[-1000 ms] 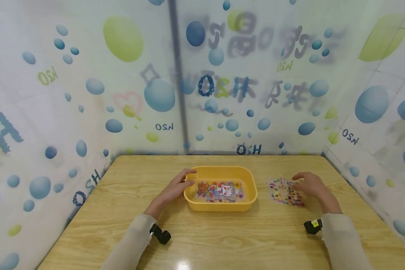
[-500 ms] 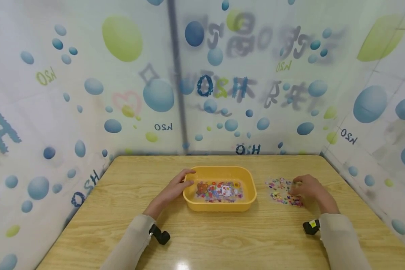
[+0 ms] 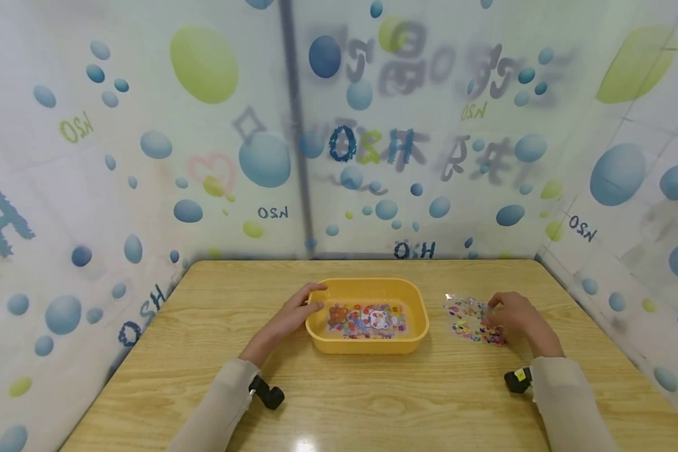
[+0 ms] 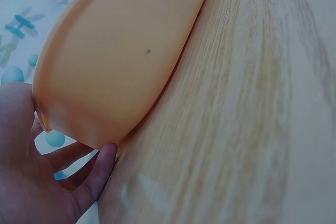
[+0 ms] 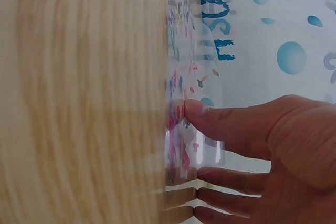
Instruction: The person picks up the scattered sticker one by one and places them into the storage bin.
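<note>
Toward desk's right edge — my right hand (image 3: 515, 312) pinches sticker sheet (image 3: 470, 319) lying flat, sheet stretching leftward toward yellow tray (image 3: 316, 326); left hand (image 3: 291, 314) curls round tray's left rim — mid-desk.

The tub (image 3: 367, 347) under my left-hand fingers (image 3: 311, 306) is plain yellow-orange. The sheet (image 3: 367, 317) lying in it is printed with cartoon animals in brown, white, red and blue. The sticker sheet (image 3: 469, 317) under my right-hand fingers (image 3: 494, 311) is clear, dotted with small pink, yellow and blue shapes. The surface (image 3: 373, 402) is light wood grain. The curtain (image 3: 147, 157) is white with blue and green bubbles.
</note>
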A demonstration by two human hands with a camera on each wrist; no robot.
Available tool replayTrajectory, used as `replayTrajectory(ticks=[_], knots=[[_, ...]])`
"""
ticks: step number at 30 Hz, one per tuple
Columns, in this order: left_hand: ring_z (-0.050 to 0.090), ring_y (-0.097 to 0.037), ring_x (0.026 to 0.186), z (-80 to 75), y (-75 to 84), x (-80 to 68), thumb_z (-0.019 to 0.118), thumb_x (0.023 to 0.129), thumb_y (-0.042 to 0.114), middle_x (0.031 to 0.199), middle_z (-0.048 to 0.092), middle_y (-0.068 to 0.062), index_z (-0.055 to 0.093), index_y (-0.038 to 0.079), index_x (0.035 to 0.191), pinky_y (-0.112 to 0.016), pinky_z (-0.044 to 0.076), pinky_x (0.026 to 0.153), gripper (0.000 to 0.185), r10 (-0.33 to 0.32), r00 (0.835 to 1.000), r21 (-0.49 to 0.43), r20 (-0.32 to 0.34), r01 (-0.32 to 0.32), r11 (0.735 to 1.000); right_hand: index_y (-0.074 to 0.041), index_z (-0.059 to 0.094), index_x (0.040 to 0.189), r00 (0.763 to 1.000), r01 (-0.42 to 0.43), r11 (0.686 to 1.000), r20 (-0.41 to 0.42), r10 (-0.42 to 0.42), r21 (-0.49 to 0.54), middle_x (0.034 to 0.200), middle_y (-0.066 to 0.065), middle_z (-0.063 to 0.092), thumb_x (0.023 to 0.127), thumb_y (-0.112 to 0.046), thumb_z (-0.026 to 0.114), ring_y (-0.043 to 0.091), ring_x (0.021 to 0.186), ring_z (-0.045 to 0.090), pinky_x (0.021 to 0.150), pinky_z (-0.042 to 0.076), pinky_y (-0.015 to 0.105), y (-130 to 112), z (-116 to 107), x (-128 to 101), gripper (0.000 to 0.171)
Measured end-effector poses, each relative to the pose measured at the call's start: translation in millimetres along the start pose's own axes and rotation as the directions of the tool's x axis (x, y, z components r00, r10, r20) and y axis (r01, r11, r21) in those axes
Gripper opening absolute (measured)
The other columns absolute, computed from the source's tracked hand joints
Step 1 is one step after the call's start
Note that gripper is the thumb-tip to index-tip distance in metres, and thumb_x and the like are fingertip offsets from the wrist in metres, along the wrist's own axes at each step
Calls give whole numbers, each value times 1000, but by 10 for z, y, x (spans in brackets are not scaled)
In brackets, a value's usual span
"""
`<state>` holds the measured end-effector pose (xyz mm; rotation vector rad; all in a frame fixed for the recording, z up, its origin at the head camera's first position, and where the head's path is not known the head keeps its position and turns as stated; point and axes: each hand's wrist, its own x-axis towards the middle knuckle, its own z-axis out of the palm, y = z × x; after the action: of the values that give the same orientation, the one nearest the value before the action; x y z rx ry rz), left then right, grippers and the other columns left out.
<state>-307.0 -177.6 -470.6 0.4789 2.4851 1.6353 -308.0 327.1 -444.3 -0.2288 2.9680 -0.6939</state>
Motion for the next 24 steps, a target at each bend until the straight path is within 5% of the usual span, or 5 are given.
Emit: replayTrajectory(ticks=[11,16,21,24], knots=[[30,-40,154,-8,-13,1,51,108,19,166,36,-14,48,13,151,-63,28,123,43,13,1000,1,9,-13,1000,9,64,111,999,-38,999,-3,38,8,105,27,67,86,-16,73,30,83,57,75,53,47,-39,13,20,37],[32,-39,154,-5,-24,7,52,108,20,165,37,-14,48,13,151,-62,28,123,44,14,1000,9,3,-14,1000,10,59,120,998,-61,998,10,62,-6,119,37,62,87,-15,72,37,89,58,79,52,52,-94,-1,9,43],[34,-38,153,-1,-24,7,52,108,21,165,37,-14,48,13,151,-61,30,122,44,9,1000,14,3,-9,1000,12,48,132,989,-142,990,34,141,17,135,43,51,88,-12,76,50,110,55,98,48,65,-140,1,9,57],[33,-38,153,0,-23,10,52,108,21,165,38,-14,48,13,151,-61,30,122,44,12,1000,14,4,-12,1000,13,45,132,987,-162,986,28,161,37,131,42,52,87,-8,77,47,105,54,96,50,60,-148,0,5,59]])
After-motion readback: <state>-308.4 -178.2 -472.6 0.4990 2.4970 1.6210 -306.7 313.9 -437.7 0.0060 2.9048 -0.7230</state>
